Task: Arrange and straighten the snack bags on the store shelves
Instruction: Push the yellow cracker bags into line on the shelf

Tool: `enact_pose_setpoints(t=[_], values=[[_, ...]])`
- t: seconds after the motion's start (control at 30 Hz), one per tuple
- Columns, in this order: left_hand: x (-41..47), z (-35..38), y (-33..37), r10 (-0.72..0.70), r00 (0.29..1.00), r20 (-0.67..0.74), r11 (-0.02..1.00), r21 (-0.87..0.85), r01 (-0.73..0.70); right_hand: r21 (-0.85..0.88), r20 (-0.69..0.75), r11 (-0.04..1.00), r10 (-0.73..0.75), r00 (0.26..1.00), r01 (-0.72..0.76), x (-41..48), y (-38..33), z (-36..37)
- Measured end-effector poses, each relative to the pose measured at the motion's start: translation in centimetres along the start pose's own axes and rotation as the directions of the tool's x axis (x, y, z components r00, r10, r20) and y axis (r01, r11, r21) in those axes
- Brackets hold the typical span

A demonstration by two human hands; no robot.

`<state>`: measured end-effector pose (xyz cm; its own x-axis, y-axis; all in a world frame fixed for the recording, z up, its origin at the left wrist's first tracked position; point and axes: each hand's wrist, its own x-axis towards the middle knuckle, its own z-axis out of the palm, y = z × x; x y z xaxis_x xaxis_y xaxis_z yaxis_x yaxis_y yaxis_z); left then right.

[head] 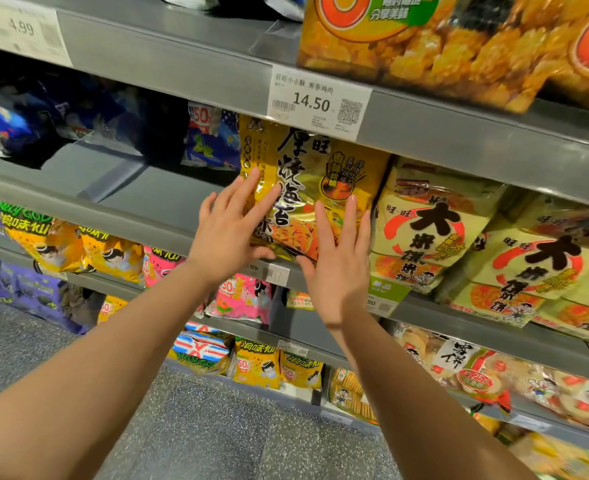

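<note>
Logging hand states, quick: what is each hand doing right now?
Left hand: open, flat on the gold snack bag.
Right hand: open, flat on it too.

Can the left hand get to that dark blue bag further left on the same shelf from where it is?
Probably yes. The left hand lies flat on the gold bag, holding nothing, and the bare shelf between it and the dark blue bag looks unobstructed.

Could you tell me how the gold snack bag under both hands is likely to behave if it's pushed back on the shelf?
The gold snack bag looks glossy, so the left hand and right hand may slip. It seems puffy, probably light and crumpling rather than stiff. Standing at the shelf edge, it could tip.
</note>
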<state>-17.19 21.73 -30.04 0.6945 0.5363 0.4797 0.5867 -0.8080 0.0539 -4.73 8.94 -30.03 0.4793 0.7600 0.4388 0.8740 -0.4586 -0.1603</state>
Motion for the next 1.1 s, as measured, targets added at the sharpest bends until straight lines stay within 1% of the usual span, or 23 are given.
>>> enact_pose_setpoints(t=[0.1,0.17,0.23,0.3,0.37,0.47,0.57,0.63,0.73,0.87,1.0,1.1], values=[[0.1,-0.4,-0.5,0.031,0.999,-0.011,0.999,0.013,-0.031,0.027,-0.041,0.999,0.034,0.999,-0.033,0.0,-0.4,-0.5],[0.2,-0.6,-0.7,0.040,0.999,-0.030,0.999,0.030,-0.039,0.033,-0.092,0.999,0.024,0.996,-0.022,0.5,-0.8,-1.6],[0.5,-0.8,-0.7,0.030,0.999,-0.021,0.998,0.060,-0.029,0.087,-0.035,0.996,-0.001,0.999,0.004,1.5,-1.2,-2.9],[1.1,-1.2,-0.6,-0.001,1.000,0.020,0.996,0.090,-0.001,0.115,0.021,0.993,-0.017,1.000,0.015,2.6,-1.2,-3.6],[1.6,-1.3,-0.5,-0.018,0.999,0.045,0.993,0.118,0.012,0.078,0.027,0.997,-0.028,0.999,0.025,3.0,-0.9,-3.7],[1.8,-0.9,-0.3,-0.039,0.998,0.043,0.989,0.146,0.033,0.048,0.066,0.998,-0.033,0.997,0.029,2.9,-0.6,-3.4],[1.6,-0.6,0.1,-0.064,0.996,0.054,0.991,0.121,0.057,0.046,0.066,0.998,-0.033,0.997,0.030,2.8,-0.6,-3.1],[1.5,-0.7,0.1,-0.057,0.996,0.067,0.994,0.102,0.050,0.045,0.067,0.998,-0.039,0.997,0.036,2.7,-0.6,-3.0],[1.2,-1.3,-0.2,-0.036,0.998,0.045,0.996,0.077,0.033,0.053,0.084,0.998,-0.046,0.995,0.042,2.6,-0.5,-3.3],[1.6,-2.6,0.4,-0.072,0.996,-0.044,0.997,0.034,0.074,0.069,0.052,0.997,-0.035,0.998,0.032,2.4,-0.8,-3.8],[3.3,-2.9,2.0,-0.072,0.997,-0.016,0.993,0.092,0.074,0.058,0.082,0.998,-0.041,0.996,0.036,2.0,-1.0,-3.6],[4.0,-2.7,2.4,-0.081,0.997,-0.011,0.994,0.079,0.082,0.064,0.123,0.998,-0.030,0.992,0.023,2.6,-0.9,-3.4]])
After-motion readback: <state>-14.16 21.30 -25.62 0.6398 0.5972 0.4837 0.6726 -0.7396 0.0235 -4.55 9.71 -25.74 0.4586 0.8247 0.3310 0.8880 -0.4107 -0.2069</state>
